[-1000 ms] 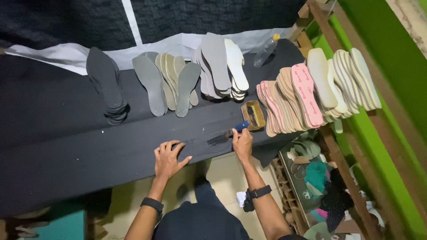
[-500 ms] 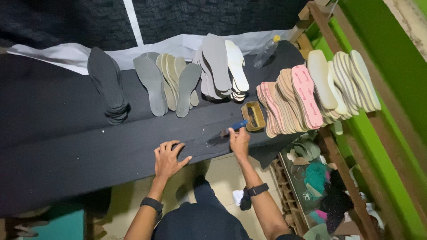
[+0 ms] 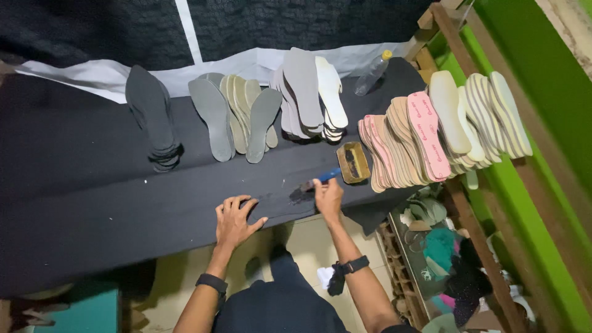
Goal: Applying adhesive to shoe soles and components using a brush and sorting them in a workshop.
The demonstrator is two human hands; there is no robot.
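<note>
At the near edge of the matte black table [image 3: 80, 209], the left hand [image 3: 235, 219] is lying flat, fingers spread; the right hand [image 3: 327, 197] is gripping a blue-handled brush [image 3: 316, 181], bristles touching the tabletop; beyond, a small glue tin [image 3: 354, 161] is sitting beside fanned, flat grey insoles [image 3: 234, 120].

This place is a small shoe-making workshop. A long work table [image 3: 92, 203] covered with black sheet carries many shoe insoles in rows: a dark stack [image 3: 152, 120], grey ones [image 3: 237, 117], white and grey ones [image 3: 311, 95], and pink and beige ones [image 3: 404, 145]. More pale soles [image 3: 481, 117] lean on a rough wooden rack [image 3: 475, 234] beside a green wall [image 3: 536, 80]. A small glue tin [image 3: 354, 162] and a plastic bottle [image 3: 372, 74] stand on the table, and scraps lie in a crate [image 3: 431, 259] below.
</note>
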